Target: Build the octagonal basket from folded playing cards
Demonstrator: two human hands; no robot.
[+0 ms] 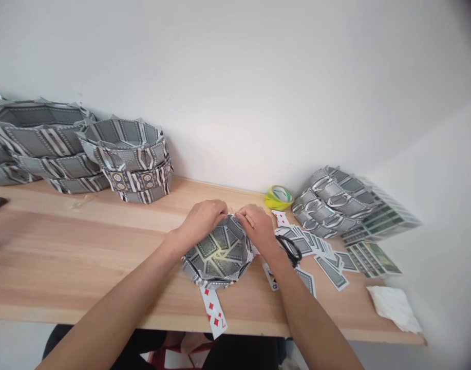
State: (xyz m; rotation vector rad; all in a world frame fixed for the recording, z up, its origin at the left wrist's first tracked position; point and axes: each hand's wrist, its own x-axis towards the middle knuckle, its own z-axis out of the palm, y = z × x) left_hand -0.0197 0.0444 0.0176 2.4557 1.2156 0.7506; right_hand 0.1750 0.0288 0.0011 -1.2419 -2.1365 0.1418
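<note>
Card bowl [218, 253], faceted, patterned; both hands [230, 222] gripping far rim.

Both forearms are bare to the lower frame edge; no sleeves are visible. The left hand [202, 220] shows no jewellery. The right hand [258, 227] carries a thin ring on one finger. Dark clothing shows below the table edge.

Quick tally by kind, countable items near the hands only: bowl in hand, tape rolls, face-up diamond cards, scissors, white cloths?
Card bowl held by left hand and right hand: 1
Tape roll: 1
Face-up diamond cards: 2
Scissors: 1
White cloth: 1
Total: 6
</note>
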